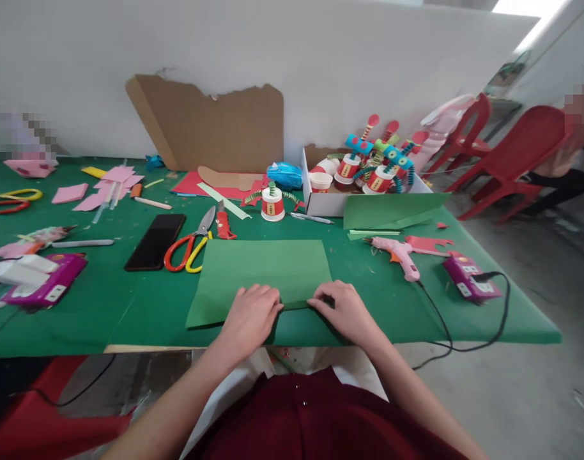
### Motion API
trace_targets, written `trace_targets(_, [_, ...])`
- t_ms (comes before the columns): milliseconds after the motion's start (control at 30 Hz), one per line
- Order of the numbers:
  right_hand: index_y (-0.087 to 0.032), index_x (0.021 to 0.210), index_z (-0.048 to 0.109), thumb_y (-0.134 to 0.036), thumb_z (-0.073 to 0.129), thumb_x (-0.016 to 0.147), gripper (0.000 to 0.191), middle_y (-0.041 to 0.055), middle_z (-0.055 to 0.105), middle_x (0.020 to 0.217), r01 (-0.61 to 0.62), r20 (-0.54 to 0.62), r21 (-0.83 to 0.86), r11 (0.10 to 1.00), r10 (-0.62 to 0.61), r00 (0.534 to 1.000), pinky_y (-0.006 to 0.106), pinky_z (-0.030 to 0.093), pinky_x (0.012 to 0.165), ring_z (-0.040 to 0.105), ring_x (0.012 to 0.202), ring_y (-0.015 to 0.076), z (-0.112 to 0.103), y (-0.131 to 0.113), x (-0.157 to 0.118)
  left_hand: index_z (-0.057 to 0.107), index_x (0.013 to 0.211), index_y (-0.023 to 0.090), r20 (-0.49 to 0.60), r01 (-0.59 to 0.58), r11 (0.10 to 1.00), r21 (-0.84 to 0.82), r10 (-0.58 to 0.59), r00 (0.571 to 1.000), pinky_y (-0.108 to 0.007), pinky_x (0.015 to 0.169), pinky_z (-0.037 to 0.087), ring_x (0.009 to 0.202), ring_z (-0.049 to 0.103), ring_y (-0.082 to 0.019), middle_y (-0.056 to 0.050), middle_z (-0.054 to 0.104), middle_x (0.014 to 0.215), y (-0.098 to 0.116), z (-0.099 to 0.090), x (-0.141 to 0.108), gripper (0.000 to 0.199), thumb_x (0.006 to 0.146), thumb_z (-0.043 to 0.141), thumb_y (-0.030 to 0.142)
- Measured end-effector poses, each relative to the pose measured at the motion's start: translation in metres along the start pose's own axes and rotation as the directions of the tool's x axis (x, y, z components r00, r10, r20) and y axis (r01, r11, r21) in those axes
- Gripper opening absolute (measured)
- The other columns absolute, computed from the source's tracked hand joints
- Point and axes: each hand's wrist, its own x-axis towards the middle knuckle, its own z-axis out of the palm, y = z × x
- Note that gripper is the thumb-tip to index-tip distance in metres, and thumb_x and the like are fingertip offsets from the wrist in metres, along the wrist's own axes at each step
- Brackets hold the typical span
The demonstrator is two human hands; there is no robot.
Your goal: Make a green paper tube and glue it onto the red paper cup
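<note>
A: Where does the green sheet (263, 265) lie?

B: On the green-covered table (143, 313), directly before the seated person. Its long sides run left to right; its near side lies close to the table's front edge.

A: And the state of the hands?

B: Left hand (251, 319): knuckles uppermost, fingers curled, tips pinching the near margin. Right hand (344, 311): thumb and forefinger closed on the same margin, close to its right end. A short stretch of paper shows between them. The undersides of the fingers are hidden.

A: Which step is in hand?

B: Judging by the grip and the narrow darker strip between the hands, the near margin is apparently being turned up into a slim fold. Whether a crease is already set cannot be told.

A: What does the next move call for?

B: Most likely, a level fold: one hand steadying the margin, the other running outward to press it flat. Uneven pressure could skew the line.

A: Do the tools play a part?

B: None is held. The scissors (181, 253) lie just beside the sheet's left side, the utility knife (223, 222) just beyond its far side. The pink glue gun (398, 251) rests well to the right, and a small cup figure (273, 207) with pleated green arms stands beyond the sheet.
</note>
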Motion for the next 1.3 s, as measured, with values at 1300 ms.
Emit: trace_targets(1300, [-0.022,0.067,0.053,-0.020,0.058,0.083,0.017,0.0009,0.060,0.072,-0.036,-0.197,-0.210,0.977,-0.006,0.980,0.044,0.035,0.098,0.056,0.075,0.0187,-0.003,0.025,-0.019,0.057,0.084,0.020,0.104,-0.017,0.995,0.097,0.007,0.995,-0.033,0.071,0.040,0.085,0.061,-0.022,-0.007,0.067,0.090,0.002,-0.013,0.008,0.023,0.095,0.038,0.027])
